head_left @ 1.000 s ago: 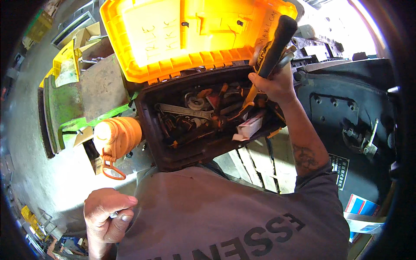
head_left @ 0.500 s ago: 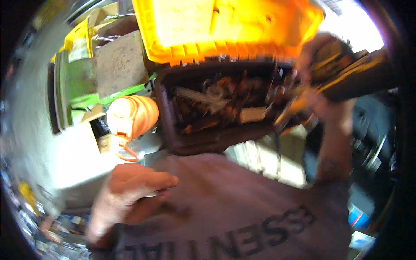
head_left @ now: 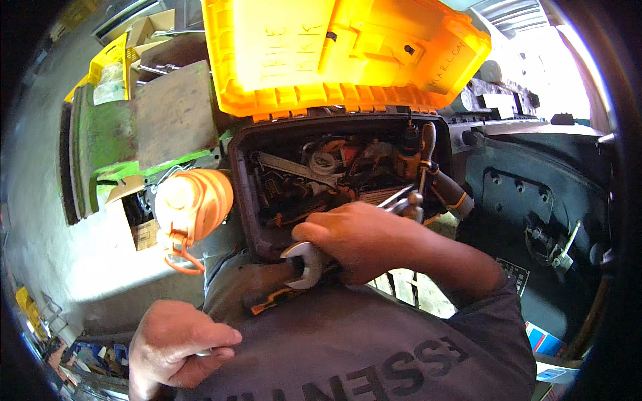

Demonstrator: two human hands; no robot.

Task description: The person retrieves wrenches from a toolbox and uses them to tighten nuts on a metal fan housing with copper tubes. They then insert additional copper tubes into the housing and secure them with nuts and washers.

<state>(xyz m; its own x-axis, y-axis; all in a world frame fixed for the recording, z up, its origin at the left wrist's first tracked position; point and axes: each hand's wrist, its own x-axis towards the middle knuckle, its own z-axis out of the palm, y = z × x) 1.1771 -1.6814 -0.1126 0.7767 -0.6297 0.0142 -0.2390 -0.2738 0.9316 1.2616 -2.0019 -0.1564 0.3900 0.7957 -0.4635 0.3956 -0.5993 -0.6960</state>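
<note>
1. Wrench [head_left: 302,262], open-ended, silver: gripped in right hand [head_left: 361,240] at near edge of toolbox [head_left: 249,194]; jaw end is pointed left, other tools are bunched in same fist.
2. Vs 1 s ago: right hand was raised far-right w/ a dark-handled tool; now it's lowered over the box's near rim.
3. Left hand [head_left: 177,347]: near-left, fingers curled narrow round a small item, can't be identified.
4. Orange lid [head_left: 334,53] is stood open at far side; orange bottle [head_left: 194,200] is left of box.

A silver open-end wrench [head_left: 302,262] is gripped at the front edge of the black toolbox [head_left: 249,200]. Its open jaw is pointed down-left. The toolbox's orange lid [head_left: 334,53] is raised.
</note>
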